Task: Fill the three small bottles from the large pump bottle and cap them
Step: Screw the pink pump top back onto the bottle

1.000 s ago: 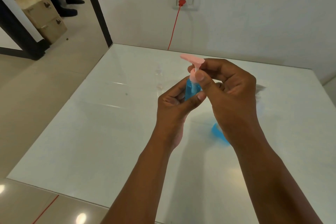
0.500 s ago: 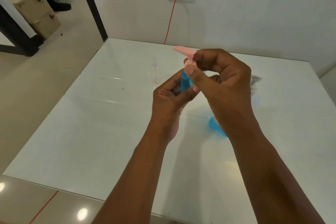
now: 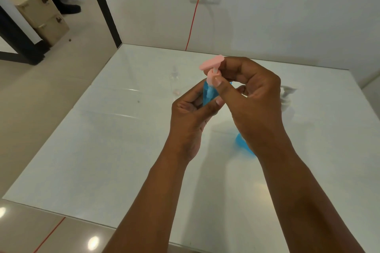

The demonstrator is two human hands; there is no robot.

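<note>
Gripping a small blue bottle above the tabletop, the left hand steadies it while right hand fingers pinch its pink pump cap. Cross-threading could leak. Beside it: one clear bottle, one blue bottle, one white pump.

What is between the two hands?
In the head view, a small blue bottle with a pink pump cap sits between them: the left hand holds the bottle, the right hand pinches the cap.
</note>
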